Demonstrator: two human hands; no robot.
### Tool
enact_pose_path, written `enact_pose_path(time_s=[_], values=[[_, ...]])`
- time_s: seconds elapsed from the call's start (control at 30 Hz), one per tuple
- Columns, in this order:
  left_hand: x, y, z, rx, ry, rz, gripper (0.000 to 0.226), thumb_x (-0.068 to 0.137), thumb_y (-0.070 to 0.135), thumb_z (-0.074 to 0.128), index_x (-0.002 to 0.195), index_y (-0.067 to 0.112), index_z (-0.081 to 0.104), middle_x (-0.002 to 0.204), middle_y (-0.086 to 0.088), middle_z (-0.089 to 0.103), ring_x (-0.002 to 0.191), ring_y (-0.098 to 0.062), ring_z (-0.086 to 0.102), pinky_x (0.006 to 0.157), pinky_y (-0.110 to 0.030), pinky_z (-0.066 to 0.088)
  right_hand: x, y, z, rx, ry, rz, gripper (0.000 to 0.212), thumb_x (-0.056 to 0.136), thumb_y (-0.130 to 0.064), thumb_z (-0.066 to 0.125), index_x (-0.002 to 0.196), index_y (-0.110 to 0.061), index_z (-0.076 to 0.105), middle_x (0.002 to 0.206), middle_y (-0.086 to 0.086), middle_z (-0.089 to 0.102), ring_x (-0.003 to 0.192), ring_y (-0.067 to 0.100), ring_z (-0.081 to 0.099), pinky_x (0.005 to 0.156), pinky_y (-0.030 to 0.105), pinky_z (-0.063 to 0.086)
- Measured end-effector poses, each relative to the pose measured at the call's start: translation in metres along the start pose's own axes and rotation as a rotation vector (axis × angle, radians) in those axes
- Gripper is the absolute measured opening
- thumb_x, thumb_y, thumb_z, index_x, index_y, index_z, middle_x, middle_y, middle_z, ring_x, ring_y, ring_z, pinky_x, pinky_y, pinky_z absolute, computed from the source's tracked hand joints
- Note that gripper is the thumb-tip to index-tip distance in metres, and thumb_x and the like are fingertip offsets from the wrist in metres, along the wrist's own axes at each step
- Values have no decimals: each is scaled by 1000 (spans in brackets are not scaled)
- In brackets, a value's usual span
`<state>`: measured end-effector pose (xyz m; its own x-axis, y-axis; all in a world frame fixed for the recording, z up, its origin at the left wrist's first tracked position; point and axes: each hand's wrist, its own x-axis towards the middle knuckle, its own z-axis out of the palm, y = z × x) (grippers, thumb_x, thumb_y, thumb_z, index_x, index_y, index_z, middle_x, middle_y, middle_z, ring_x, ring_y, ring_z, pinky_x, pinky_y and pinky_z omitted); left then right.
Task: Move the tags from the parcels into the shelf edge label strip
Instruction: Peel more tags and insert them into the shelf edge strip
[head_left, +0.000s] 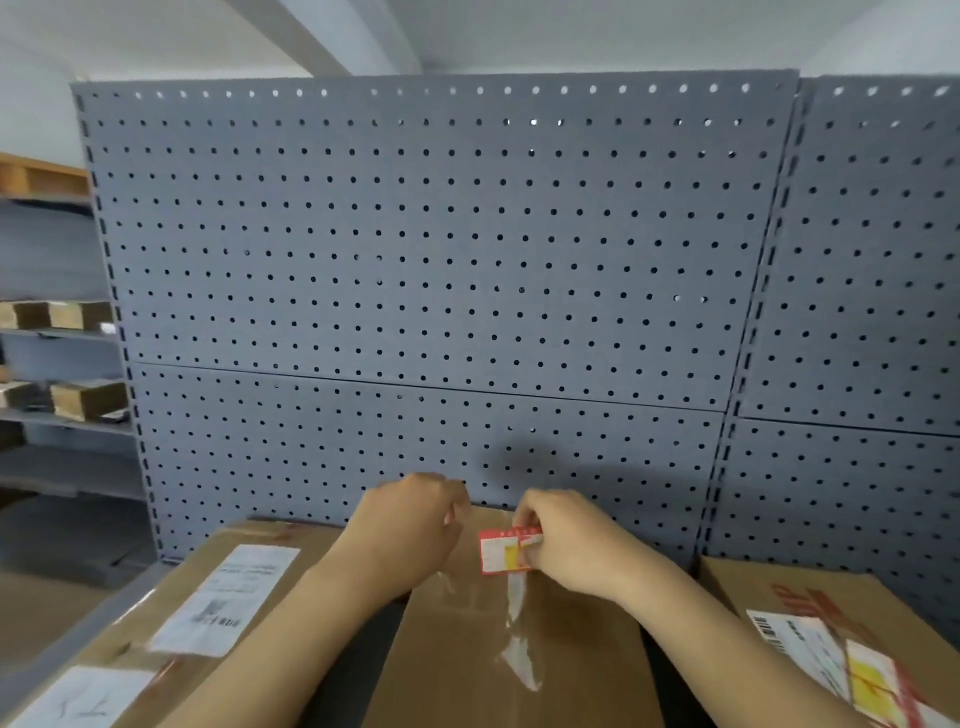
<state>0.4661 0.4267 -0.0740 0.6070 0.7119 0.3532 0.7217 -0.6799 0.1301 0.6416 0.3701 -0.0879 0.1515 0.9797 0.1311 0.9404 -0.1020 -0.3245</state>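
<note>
Three cardboard parcels side by side on a grey shelf, in front of a grey pegboard (415, 249) back panel.

Middle parcel (519, 649): plain brown, with a strip of clear tape (517, 623) running down its top. Near its far edge, a small red and white tag (501, 552) with a yellow patch, lying on or just above the cardboard; cannot tell whether lifted free or still stuck.

Right hand (576, 545): fingers curled down over the right edge of the tag, pinching it between thumb and fingertips, closed on it.

Left hand (410, 525): resting at the far left corner of the same parcel, fingers bent and drawn together toward the tag but apart from it; cannot tell whether anything is between them, edges blurred.

Both bare forearms reaching in from the bottom, crossing over the near parts of the parcels.

Left parcel (171, 623): two white shipping labels (228, 597) on top, print too blurred to read.

Right parcel (831, 639): a white barcode label and another red, white and yellow tag (878, 686) on top, near the lower right corner.

Far left, more grey shelves with small brown boxes (88, 400).

Label strip on the shelf edge not in view.
</note>
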Motion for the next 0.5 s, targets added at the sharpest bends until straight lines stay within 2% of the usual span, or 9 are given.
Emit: enact_pose_path(time_s=[0.07, 0.17, 0.33, 0.5], values=[[0, 1, 0, -2, -1, 16, 26, 91, 22, 45, 109, 30, 62, 104, 9, 66, 90, -13, 64, 79, -28, 53, -1, -2, 2, 8, 48, 2, 15, 86, -18, 60, 90, -33, 56, 102, -6, 63, 88, 16, 61, 76, 44, 56], [-1, 4, 0, 4, 9, 36, 26, 92, 22, 45, 109, 30, 63, 104, 9, 66, 90, -13, 64, 77, -26, 52, -5, -4, 1, 20, 94, -12, 15, 87, -15, 60, 91, -30, 59, 98, -4, 67, 82, 15, 63, 70, 41, 58], [-4, 13, -2, -9, -1, 47, 24, 91, 22, 43, 102, 28, 64, 99, 7, 67, 85, -15, 65, 77, -32, 55, -19, -1, -7, 45, 211, -13, 19, 93, -15, 53, 108, -22, 61, 108, -2, 67, 92, 17, 62, 77, 40, 55], [7, 51, -13, -50, -19, 176, 19, 93, 28, 48, 104, 27, 64, 103, 7, 66, 91, -17, 64, 79, -34, 54, -47, 13, -24, 53, 384, 93, 19, 93, -16, 53, 105, -21, 66, 105, -1, 68, 91, 16, 63, 77, 39, 56]])
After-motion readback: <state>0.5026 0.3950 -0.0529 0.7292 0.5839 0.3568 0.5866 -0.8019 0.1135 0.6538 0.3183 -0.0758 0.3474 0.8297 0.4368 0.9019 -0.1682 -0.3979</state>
